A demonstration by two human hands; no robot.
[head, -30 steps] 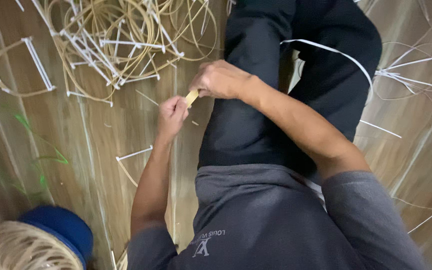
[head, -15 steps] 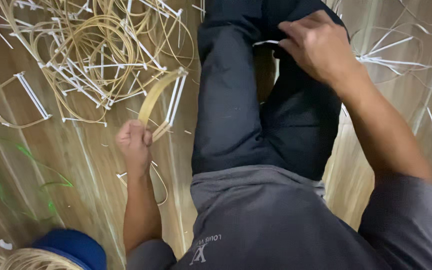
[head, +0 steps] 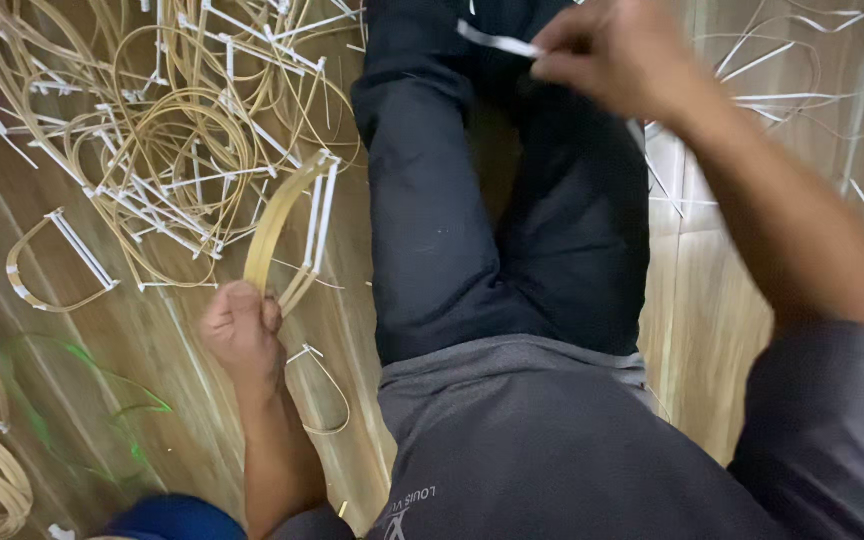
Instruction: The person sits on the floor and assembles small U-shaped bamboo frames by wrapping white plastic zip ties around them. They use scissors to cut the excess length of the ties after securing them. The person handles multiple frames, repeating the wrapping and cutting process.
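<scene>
While the left hand [head: 242, 330] closes around the ends of a bent cane loop [head: 287, 225] tied across with white strips, holding it upright beside the dark trouser leg [head: 432, 200], the right hand [head: 612, 55] pinches a white strip [head: 497, 40] above the knees. Finished loops [head: 152, 140] lie heaped on the wooden floor [head: 182, 360] to the left.

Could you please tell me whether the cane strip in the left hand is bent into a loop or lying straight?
Bent: the cane strip arcs from the left hand.
</scene>
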